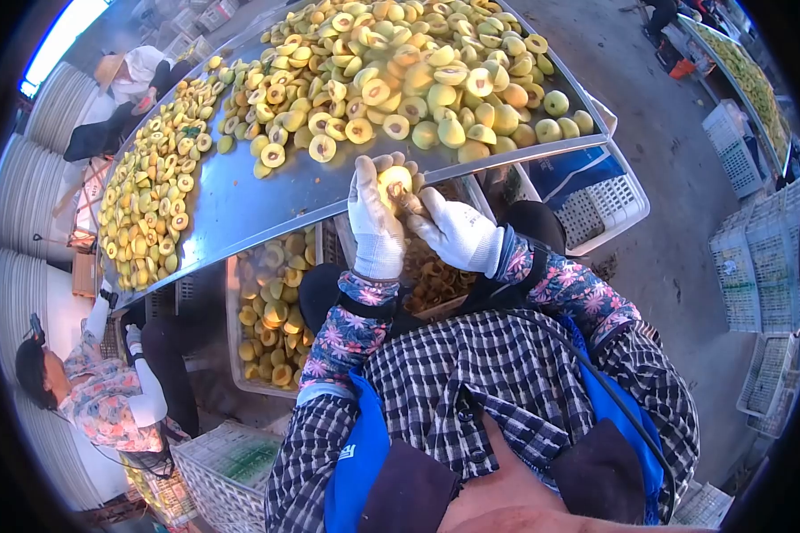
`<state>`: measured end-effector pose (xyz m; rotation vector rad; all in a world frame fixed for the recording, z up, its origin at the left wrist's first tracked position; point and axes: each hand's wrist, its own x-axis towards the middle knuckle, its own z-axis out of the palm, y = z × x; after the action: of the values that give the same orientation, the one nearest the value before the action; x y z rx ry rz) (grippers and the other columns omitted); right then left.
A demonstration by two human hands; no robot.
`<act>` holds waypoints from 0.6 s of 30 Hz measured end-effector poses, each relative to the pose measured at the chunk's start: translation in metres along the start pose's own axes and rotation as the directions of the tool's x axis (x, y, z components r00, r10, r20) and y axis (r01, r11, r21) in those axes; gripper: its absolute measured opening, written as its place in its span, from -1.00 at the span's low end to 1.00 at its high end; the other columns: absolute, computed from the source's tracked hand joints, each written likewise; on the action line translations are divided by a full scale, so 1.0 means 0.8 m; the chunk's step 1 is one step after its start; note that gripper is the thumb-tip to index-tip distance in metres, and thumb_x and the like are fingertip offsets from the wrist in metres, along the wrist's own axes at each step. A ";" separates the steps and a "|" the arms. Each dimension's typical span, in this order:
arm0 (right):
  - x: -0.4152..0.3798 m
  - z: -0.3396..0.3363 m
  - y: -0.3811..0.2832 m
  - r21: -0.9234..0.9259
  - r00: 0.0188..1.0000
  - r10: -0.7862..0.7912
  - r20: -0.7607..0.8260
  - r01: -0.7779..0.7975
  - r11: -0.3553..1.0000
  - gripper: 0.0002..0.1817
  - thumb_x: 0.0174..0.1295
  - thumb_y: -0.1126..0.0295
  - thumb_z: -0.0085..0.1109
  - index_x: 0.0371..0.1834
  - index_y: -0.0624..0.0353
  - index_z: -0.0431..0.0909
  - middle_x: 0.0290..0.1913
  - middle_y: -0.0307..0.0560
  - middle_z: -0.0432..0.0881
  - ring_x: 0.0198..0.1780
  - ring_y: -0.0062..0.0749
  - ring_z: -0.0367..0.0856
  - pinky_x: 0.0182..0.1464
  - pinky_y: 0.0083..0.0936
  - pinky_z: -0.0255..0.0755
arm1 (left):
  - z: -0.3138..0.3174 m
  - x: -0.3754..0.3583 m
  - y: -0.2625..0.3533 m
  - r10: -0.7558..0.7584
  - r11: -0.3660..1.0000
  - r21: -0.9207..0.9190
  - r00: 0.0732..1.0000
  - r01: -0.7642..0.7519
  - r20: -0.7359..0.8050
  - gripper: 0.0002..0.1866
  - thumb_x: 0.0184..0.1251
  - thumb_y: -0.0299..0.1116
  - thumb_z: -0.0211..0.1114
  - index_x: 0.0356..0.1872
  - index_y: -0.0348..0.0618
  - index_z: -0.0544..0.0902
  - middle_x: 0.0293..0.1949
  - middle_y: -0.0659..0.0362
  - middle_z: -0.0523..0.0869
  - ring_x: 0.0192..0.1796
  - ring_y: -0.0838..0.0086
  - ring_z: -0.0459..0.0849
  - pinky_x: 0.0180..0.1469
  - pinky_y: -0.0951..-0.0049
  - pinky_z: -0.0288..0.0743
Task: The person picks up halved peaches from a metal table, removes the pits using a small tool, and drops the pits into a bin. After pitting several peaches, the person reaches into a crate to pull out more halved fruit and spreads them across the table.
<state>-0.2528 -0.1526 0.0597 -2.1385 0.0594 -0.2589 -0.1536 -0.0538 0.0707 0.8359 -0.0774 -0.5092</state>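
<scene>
Both my hands wear white gloves with stained fingers and meet just past the near edge of the metal table (267, 191). In my left hand (378, 218) a yellow halved fruit (395, 180) is held with its cut face up. My right hand (458, 231) is closed at the fruit's lower right side, its fingertips on something brown; whether that is a tool or part of the fruit I cannot make out. Heaped fruit halves (373, 89) cover much of the table beyond my hands. Below them a container holds brown scraps (436, 280).
A crate of fruit halves (276, 311) stands left of my knees. White baskets are at the right of the table (596, 209), lower left (231, 462) and far right (756, 266). One person (107, 391) sits at the left, another (124, 84) at the upper left.
</scene>
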 end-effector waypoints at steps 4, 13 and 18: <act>0.000 0.006 0.023 0.012 0.995 -0.103 0.002 0.103 0.995 -0.60 0.42 0.14 -0.03 0.03 0.29 0.29 -0.41 0.23 0.57 -0.40 0.12 0.58 -0.35 -0.15 0.45 | -0.018 0.015 0.006 -0.096 0.971 0.231 0.987 0.063 0.132 -0.60 0.39 -0.01 0.21 -0.22 -0.22 0.53 -0.22 -0.02 0.67 -0.22 0.14 0.71 -0.16 0.21 0.67; -0.010 -0.013 -0.008 0.682 0.843 0.218 0.492 -0.529 0.504 -0.58 0.45 -0.08 -0.11 -0.16 0.10 0.40 -0.66 -0.29 0.33 -0.80 -0.61 0.24 -0.77 -0.69 0.13 | -0.020 0.019 0.014 -0.347 0.937 0.102 0.928 0.335 0.140 -0.64 0.36 -0.06 0.25 -0.27 -0.21 0.56 -0.30 -0.03 0.69 -0.33 0.09 0.72 -0.23 0.14 0.67; -0.012 -0.013 -0.001 0.724 0.758 0.167 0.630 -0.652 0.226 -0.53 0.42 -0.12 -0.07 -0.19 0.11 0.43 -0.69 -0.36 0.28 -0.80 -0.67 0.16 -0.77 -0.71 0.02 | -0.016 0.016 0.019 -0.340 0.904 0.325 0.929 0.279 0.146 -0.62 0.33 -0.07 0.28 -0.33 -0.26 0.56 -0.34 -0.04 0.69 -0.36 0.15 0.73 -0.30 0.27 0.69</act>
<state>-0.2643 -0.1597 0.0642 -0.8524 0.1960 0.4690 -0.1329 -0.0426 0.0717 1.1004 -0.2118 -0.9004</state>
